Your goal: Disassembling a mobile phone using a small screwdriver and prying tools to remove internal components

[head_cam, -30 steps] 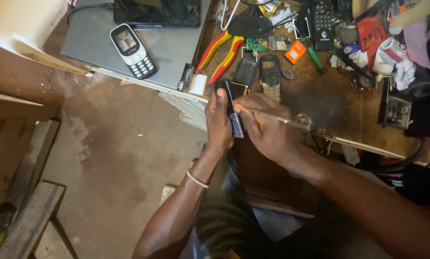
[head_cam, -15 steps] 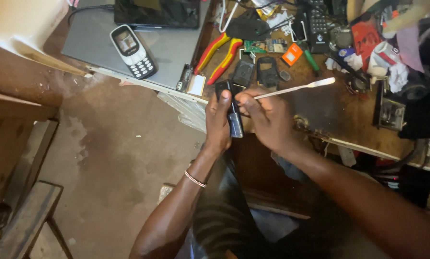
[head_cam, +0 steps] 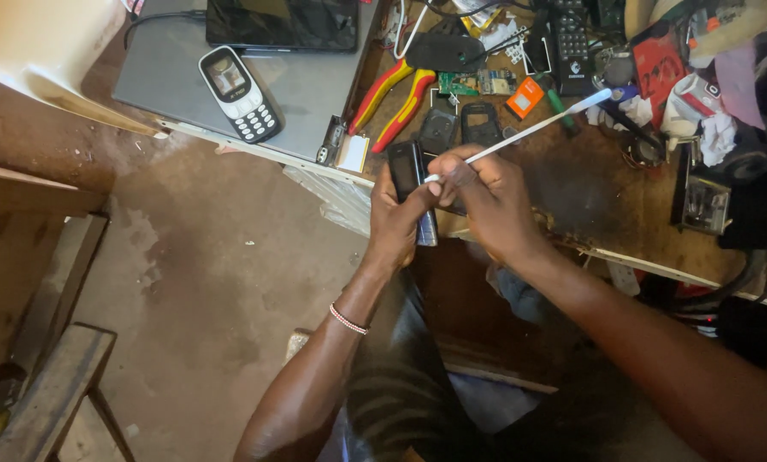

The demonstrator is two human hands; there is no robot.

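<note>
- A small dark phone (head_cam: pixel 411 184) is grasped upright in the left hand (head_cam: pixel 398 221), just left of the frame's centre, at the near edge of the cluttered wooden bench (head_cam: pixel 589 201).
- A white toothbrush (head_cam: pixel 520 133) is pinched in the right hand (head_cam: pixel 486 201); its near end is set against the phone's top, and its head is raised toward the upper right.
- A beaded bracelet (head_cam: pixel 348 319) is worn on the left wrist.
- A closed grey laptop (head_cam: pixel 238 73) is seen in the upper left, with a keypad phone (head_cam: pixel 238 94) lying on its lid.
- Red-and-yellow-handled pliers (head_cam: pixel 396 98) are laid just right of the laptop.
- Two dark phone housings (head_cam: pixel 460 128) are seen just above the hands.
</note>
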